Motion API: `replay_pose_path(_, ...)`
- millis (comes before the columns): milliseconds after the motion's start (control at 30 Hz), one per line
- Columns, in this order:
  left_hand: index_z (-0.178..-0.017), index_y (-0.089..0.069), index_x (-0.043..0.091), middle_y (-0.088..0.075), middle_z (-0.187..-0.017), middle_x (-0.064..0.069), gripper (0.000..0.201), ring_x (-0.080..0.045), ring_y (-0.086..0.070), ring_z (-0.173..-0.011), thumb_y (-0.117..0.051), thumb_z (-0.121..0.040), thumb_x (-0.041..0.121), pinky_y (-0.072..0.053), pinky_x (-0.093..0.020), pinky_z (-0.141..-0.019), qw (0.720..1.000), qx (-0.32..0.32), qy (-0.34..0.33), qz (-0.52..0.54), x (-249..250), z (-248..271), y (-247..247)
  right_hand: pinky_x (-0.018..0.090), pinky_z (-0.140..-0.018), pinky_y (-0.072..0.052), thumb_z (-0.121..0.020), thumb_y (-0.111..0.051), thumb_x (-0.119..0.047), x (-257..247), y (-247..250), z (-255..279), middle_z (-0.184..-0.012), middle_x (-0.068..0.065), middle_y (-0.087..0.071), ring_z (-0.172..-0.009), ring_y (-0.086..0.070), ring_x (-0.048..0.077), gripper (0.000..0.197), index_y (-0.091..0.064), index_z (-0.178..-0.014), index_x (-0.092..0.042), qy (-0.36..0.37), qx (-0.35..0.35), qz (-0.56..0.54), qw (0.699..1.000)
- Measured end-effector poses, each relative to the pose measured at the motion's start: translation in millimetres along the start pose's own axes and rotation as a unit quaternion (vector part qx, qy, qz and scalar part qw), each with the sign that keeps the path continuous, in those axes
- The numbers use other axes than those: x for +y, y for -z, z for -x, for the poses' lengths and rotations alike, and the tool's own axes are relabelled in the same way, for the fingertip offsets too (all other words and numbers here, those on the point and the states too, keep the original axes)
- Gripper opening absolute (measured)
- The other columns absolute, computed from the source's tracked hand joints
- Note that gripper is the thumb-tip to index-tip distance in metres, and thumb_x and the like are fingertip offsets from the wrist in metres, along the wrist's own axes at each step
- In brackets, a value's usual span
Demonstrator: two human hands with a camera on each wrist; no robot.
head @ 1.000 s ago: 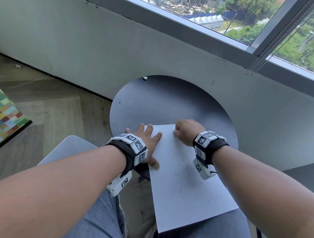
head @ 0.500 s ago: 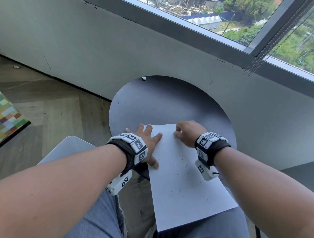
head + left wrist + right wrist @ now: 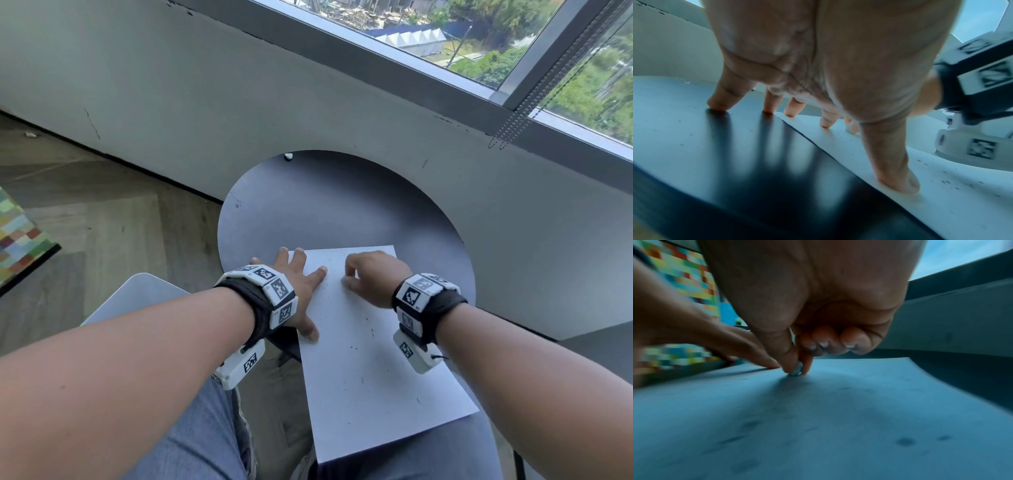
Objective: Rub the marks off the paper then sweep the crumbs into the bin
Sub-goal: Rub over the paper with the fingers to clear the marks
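Paper (image 3: pixel 373 359): one white sheet lying flat on the round dark table (image 3: pixel 342 205). Its near end runs past the table edge, toward the person's lap. Dark crumbs (image 3: pixel 371 330) are scattered over the middle and the right part of the sheet. No bin shows in any view.

Eraser (image 3: pixel 796 369): a small pale piece, its tip down on the paper near the far edge. It is pinched between the thumb and forefinger of the right hand (image 3: pixel 371 277); the other three fingers are curled into the palm. From the head view the eraser itself is hidden under the knuckles.

Step in hand, as I judge it: rubbing out near the top of the sheet. The marks there are too faint or blurred to make out.

To do it well:
- short strokes, light and even pressure, rubbing away from the holding hand so the sheet is pulled taut and does not buckle
- keep the overhanging end from being knocked, or the crumbs may slide off onto the lap
- leave the crumbs on the sheet for the sweep to come.

Left hand (image 3: pixel 298 291): spread flat, fingers straight, gripping nothing. Thumb and forefinger press on the paper's left margin. The outer fingertips rest on the bare table just beside the edge. The wrist sits low. Right wrist is raised above the sheet, hand tipped down onto the eraser.
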State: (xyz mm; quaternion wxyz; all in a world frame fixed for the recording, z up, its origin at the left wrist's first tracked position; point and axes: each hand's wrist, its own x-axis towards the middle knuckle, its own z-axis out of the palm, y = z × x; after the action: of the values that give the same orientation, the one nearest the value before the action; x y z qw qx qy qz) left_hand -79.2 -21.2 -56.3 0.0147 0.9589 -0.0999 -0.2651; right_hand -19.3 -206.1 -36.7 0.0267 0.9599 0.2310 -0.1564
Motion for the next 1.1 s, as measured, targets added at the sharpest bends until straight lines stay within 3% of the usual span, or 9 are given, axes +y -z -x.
replay_pose_path(100,-0.158,0.001,0.042,0.006,-0.166,-0.009,0.129,-0.039,0.004,-0.152,-0.073,-0.062,0.082,-0.025,-0.074,-0.108,1.000,-0.003,0.003,-0.007,2.2,1.9,2.6,0.032,-0.066,-0.046,-0.092,-0.045,-0.033,21.0,4.9,-16.9,-0.093,0.001,-0.062,-0.087,-0.059,0.028,0.017,-0.056,-0.087,-0.021,-0.084,0.027,0.015,0.996)
replay_pose_path(167,-0.158,0.001,0.042,0.006,-0.166,-0.009,0.128,-0.039,0.004,-0.152,-0.074,-0.062,0.082,-0.025,-0.074,-0.109,1.000,-0.005,0.003,-0.005,2.5,2.3,3.4,0.032,-0.065,-0.048,-0.092,-0.043,-0.030,20.3,5.5,-16.8,-0.090,0.002,-0.062,-0.082,-0.059,0.029,0.017,-0.054,-0.085,-0.018,-0.086,0.033,0.027,0.995)
replay_pose_path(433,-0.158,0.003,0.044,0.009,-0.167,-0.013,0.127,-0.043,0.008,-0.152,-0.075,-0.064,0.079,-0.024,-0.076,-0.108,1.000,-0.015,0.004,-0.005,5.0,1.0,4.1,0.034,-0.075,-0.047,-0.097,-0.051,-0.039,-18.2,-9.3,26.7,-0.095,-0.007,-0.061,-0.088,-0.050,0.018,0.017,-0.060,-0.098,-0.024,0.091,-0.024,0.008,0.995)
replay_pose_path(500,-0.157,0.003,0.047,0.010,-0.166,-0.013,0.125,-0.043,0.009,-0.152,-0.075,-0.064,0.079,-0.024,-0.077,-0.108,1.000,-0.016,0.004,-0.007,6.1,0.1,3.5,0.033,-0.073,-0.044,-0.096,-0.052,-0.040,-8.1,-6.7,19.5,-0.092,-0.008,-0.057,-0.090,-0.051,0.018,0.017,-0.060,-0.097,-0.025,0.061,-0.024,-0.007,0.998)
replay_pose_path(600,-0.154,0.004,0.055,0.012,-0.166,-0.012,0.121,-0.045,0.011,-0.151,-0.073,-0.064,0.080,-0.023,-0.077,-0.108,1.000,-0.019,0.003,-0.004,6.6,-0.2,2.6,0.035,-0.076,-0.052,-0.093,-0.050,-0.035,18.1,-2.2,-2.0,-0.095,-0.003,-0.062,-0.095,-0.058,0.025,0.016,-0.059,-0.091,-0.022,-0.049,0.012,-0.032,0.998)
replay_pose_path(700,-0.153,0.005,0.058,0.014,-0.166,-0.012,0.119,-0.044,0.012,-0.152,-0.073,-0.065,0.081,-0.023,-0.077,-0.108,1.000,-0.029,0.003,-0.004,6.5,0.6,4.7,0.035,-0.070,-0.054,-0.090,-0.046,-0.030,29.6,2.8,-12.7,-0.093,0.002,-0.064,-0.085,-0.061,0.029,0.017,-0.057,-0.086,-0.018,-0.107,0.020,0.000,0.994)
replay_pose_path(767,-0.153,0.005,0.058,0.015,-0.167,-0.012,0.121,-0.044,0.014,-0.152,-0.073,-0.064,0.080,-0.022,-0.077,-0.109,0.999,-0.034,0.004,0.001,6.3,1.4,6.1,0.035,-0.068,-0.050,-0.092,-0.044,-0.029,24.3,1.1,-8.8,-0.095,0.002,-0.063,-0.085,-0.060,0.029,0.016,-0.055,-0.087,-0.018,-0.091,0.026,0.018,0.995)
replay_pose_path(967,-0.153,0.008,0.055,0.018,-0.166,-0.013,0.133,-0.044,0.017,-0.152,-0.075,-0.054,0.085,-0.018,-0.078,-0.109,1.000,-0.021,0.001,-0.005,7.2,3.3,-0.1,0.036,-0.075,-0.049,-0.098,-0.047,-0.035,-16.3,-10.3,33.0,-0.101,-0.003,-0.065,-0.095,-0.058,0.025,0.018,-0.058,-0.098,-0.020,0.072,-0.007,0.020,0.997)
replay_pose_path(1100,-0.152,0.009,0.055,0.019,-0.166,-0.014,0.134,-0.045,0.017,-0.151,-0.075,-0.053,0.085,-0.017,-0.079,-0.109,1.000,-0.016,0.002,-0.006,7.6,2.7,-1.7,0.033,-0.074,-0.045,-0.096,-0.049,-0.039,-7.1,-7.1,25.0,-0.102,-0.004,-0.064,-0.096,-0.056,0.022,0.017,-0.058,-0.096,-0.025,0.044,-0.013,0.004,0.999)
